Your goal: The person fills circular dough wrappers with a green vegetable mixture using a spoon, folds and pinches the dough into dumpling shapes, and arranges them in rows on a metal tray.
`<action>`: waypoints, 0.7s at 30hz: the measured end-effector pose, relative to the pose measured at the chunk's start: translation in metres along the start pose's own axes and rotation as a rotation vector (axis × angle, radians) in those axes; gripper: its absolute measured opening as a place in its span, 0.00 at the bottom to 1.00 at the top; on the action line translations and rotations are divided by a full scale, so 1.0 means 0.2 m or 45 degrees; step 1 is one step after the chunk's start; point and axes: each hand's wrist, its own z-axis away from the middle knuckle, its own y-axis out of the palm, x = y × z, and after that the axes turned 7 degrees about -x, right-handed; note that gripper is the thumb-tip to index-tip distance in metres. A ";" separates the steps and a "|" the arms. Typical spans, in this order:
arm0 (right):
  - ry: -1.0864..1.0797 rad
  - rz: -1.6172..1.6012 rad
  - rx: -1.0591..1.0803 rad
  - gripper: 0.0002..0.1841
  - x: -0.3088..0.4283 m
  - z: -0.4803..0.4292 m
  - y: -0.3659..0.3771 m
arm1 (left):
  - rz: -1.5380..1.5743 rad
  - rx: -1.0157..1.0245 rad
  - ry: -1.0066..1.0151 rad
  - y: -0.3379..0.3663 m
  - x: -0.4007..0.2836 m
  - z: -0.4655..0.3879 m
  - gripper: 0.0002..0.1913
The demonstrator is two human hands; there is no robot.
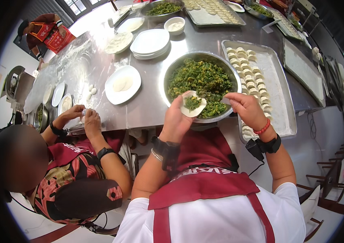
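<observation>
A round dumpling wrapper (201,107) lies in my left hand (176,117), with a mound of chopped green filling (192,103) on it. My right hand (246,107) grips a small flat metal spreader (226,100) by its end, over the near right rim of a steel bowl (167,76). Chopped greens with yellow bits (200,74) fill much of that bowl. To its right, rows of folded dumplings (252,82) line the left side of a metal tray (281,91). A white plate (111,91) left of the bowl carries a few flat wrappers (122,83).
Stacked white plates (150,42) and a small white bowl (174,26) stand beyond the steel bowl. At my left, a co-worker's hands (90,118) work near several dough pieces (91,90). Another person (46,33) stands at the far left. A second tray (304,70) lies at right.
</observation>
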 end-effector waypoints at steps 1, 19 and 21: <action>0.182 -0.116 0.133 0.11 0.00 -0.01 -0.01 | -0.012 0.047 -0.009 0.00 0.00 0.00 0.19; -0.102 0.063 0.107 0.07 0.05 -0.09 -0.02 | -0.088 0.109 -0.073 -0.01 -0.01 0.00 0.17; -0.362 0.182 -0.045 0.09 0.04 -0.07 0.01 | -0.064 0.114 -0.078 0.00 -0.02 -0.01 0.17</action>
